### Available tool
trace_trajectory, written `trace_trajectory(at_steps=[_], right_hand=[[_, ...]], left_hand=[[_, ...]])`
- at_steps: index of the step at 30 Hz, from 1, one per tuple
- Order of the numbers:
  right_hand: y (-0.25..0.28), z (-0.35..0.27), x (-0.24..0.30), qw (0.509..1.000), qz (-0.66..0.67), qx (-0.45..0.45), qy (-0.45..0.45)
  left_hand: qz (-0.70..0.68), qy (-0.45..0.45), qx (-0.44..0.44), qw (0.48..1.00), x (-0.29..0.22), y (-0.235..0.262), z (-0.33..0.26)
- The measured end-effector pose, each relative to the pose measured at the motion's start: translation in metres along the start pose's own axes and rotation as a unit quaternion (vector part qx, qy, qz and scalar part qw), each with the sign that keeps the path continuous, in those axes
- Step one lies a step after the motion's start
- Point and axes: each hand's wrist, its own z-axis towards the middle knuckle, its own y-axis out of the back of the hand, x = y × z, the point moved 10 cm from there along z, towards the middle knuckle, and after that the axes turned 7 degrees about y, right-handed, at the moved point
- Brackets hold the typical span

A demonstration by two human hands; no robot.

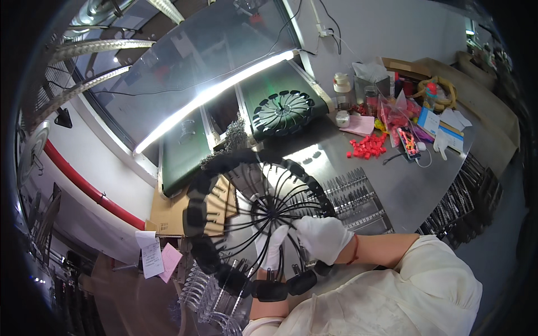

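Steel-grey and glossy, the workbench fills the middle of the head view, with clutter pushed to its far right side: a scatter of small red plastic pieces, a clear bag of pink and red parts, two clear jars near the wall, a pink paper sheet, and a phone with a white cable. Flat on the bench just right of the hands lie rows of dark metal pins; more dark pieces are stacked at the bench's right edge. A bright strip light runs diagonally above a green conveyor belt.

The black wheel-shaped frame is held up close in front of the person, above the bench's near edge, and it blocks much of the bench behind it. It has a small central hub, many thin curved wire spokes fanning outward, and chunky black blocks around its rim; the count of spokes cannot be made out. A second black wheel frame of the same kind lies on the green belt farther back, so there are two in all.

Both hands wear white gloves. The left hand grips spokes just below the hub, fingers closed narrowly round them. The right hand is curled over the spokes on the frame's lower right side, with a red cord at its wrist.
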Motion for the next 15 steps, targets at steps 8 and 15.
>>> trace_trajectory(at_steps=[8, 15], right_hand=[[0.004, -0.015, 0.048, 0.990, 0.138, 0.019, 0.017], [0.059, -0.005, 0.038, 0.986, 0.053, -0.135, 0.083]], left_hand=[[-0.097, -0.070, 0.031, 0.992, -0.017, 0.026, -0.041], [-0.116, -0.090, 0.107, 0.983, -0.083, 0.002, -0.064]])
